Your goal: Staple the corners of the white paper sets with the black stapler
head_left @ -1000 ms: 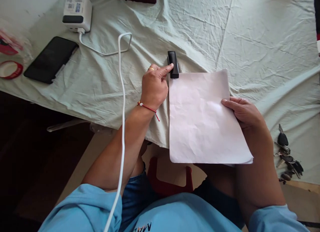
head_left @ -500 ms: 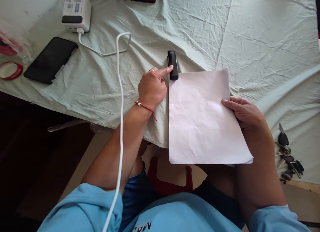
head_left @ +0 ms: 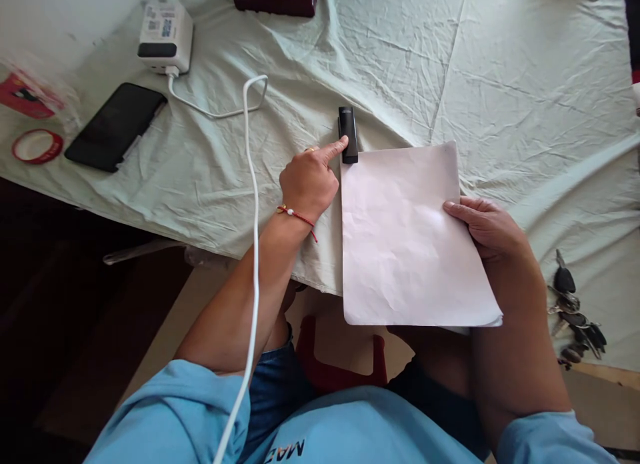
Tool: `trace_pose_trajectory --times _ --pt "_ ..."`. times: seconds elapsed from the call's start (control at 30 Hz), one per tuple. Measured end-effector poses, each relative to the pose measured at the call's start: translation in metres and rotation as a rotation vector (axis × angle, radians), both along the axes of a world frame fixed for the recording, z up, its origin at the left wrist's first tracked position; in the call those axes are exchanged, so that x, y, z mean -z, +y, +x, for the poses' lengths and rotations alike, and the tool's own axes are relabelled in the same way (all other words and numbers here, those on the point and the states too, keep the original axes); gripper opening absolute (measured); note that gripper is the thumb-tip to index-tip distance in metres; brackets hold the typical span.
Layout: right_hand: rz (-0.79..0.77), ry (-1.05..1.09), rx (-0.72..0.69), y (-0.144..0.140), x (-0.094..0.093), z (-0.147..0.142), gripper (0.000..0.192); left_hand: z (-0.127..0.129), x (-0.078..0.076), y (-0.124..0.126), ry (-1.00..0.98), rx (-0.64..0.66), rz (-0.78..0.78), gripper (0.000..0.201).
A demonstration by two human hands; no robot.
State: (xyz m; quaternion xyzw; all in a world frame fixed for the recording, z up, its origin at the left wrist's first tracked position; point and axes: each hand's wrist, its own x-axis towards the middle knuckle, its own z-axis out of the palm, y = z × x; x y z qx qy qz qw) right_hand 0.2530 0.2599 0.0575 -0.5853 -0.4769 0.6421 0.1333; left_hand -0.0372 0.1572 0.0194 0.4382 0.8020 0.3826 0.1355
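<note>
Since a second ago little has changed: the left hand (head_left: 309, 181) stays curled with its forefinger stretched onto the black stapler (head_left: 348, 134), which has not left the top left corner of the paper sheets (head_left: 407, 237). The right hand (head_left: 487, 225) keeps its pinch on the sheets' right edge, fingers hidden beneath. The stapler's mouth is covered by the finger and paper, so its bite cannot be made out. The sheets are white, faintly creased, lying on the pale green cloth (head_left: 500, 84) and overhanging the table edge.
</note>
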Motion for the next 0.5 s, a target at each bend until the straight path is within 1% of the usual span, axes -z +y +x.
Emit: trace_pose_trajectory --times 0.1,0.23,0.33,0.4,0.5 --pt "0.042 0.038 -0.001 0.001 0.004 0.0 0.026 0.003 0.0 0.002 0.038 -0.011 -0.01 0.047" --pt "0.122 0.065 0.001 0.002 0.009 -0.001 0.03 0.006 -0.002 0.007 -0.012 -0.028 0.032 0.043" --pt "0.151 0.054 -0.003 0.003 0.011 -0.001 0.028 0.01 -0.005 0.008 -0.062 -0.037 0.073 0.041" --pt "0.157 0.047 0.019 0.005 0.01 0.001 0.024 0.013 -0.007 0.008 -0.126 -0.03 0.083 0.042" --pt "0.18 0.059 0.108 0.008 0.006 0.007 0.021 0.017 -0.008 0.007 -0.239 -0.017 0.098 0.045"
